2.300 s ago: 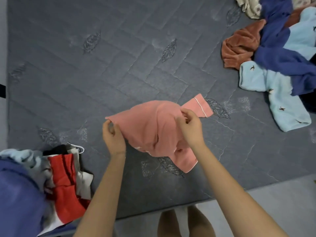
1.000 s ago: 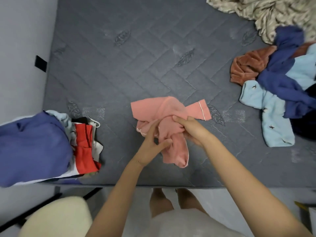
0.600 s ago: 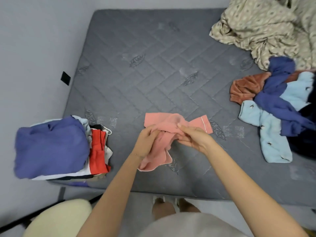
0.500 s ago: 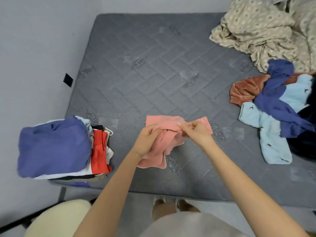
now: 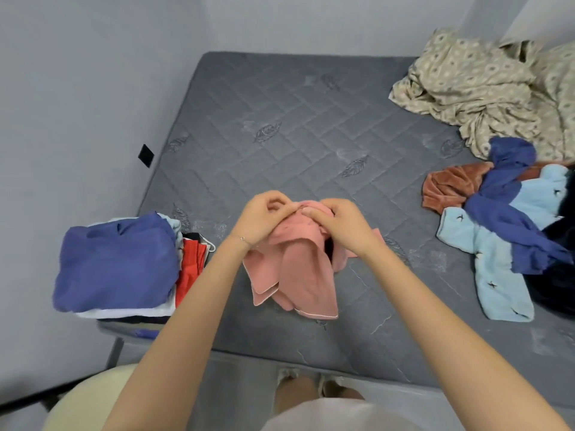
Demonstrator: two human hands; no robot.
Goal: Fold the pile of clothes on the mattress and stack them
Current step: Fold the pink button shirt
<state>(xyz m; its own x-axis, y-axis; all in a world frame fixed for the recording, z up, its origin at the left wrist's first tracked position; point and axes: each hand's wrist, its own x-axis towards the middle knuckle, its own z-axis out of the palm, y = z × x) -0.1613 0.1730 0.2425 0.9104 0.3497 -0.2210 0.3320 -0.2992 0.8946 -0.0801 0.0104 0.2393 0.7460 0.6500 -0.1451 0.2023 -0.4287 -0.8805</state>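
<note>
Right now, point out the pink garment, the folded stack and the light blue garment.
pink garment (image 5: 306, 281): head view, hanging lower panel.
folded stack (image 5: 115, 259): head view, blue top piece.
light blue garment (image 5: 497, 287): head view, lower end.

Pink garment: top edge hidden behind left hand and right hand. Unfolded pile and patterned sheet: cut off on the right. Folded stack: lower layers covered by blue garment.

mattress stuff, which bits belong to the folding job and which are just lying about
In the job: pink garment held by left hand and right hand; folded stack; unfolded pile; mattress.
Lying about: beige patterned sheet (probably); black square on the wall.
</note>
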